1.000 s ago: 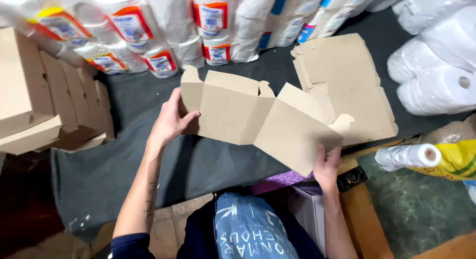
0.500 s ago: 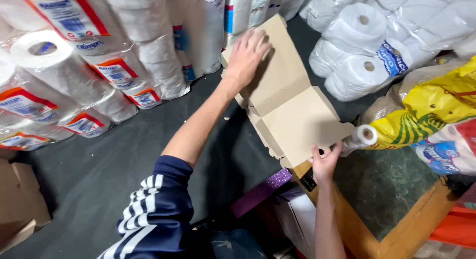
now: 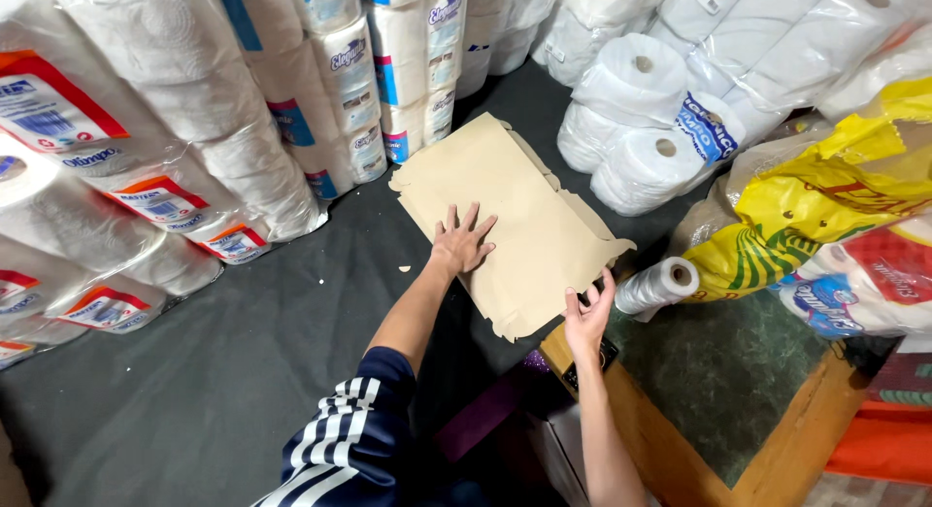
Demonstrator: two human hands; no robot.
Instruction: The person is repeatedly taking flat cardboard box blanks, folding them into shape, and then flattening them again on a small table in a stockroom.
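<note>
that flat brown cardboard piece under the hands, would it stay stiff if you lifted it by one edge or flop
The flat cardboard looks thin with fold lines and cut flaps, so it would likely sag or bend along the creases. It is probably light for its spread. Lying flat under the left hand on the dark cloth, it may slide readily when pushed.

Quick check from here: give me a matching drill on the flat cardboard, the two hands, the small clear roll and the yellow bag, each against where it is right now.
Things:
1. left hand
2. right hand
3. clear film roll
4. yellow bag

Places:
A. lying on its side just right of the flat cardboard
B. spread flat on the middle of the cardboard
C. at the cardboard's near right edge
D. far right, beside the white paper rolls

Pairs: 1-B, 2-C, 3-A, 4-D
</note>
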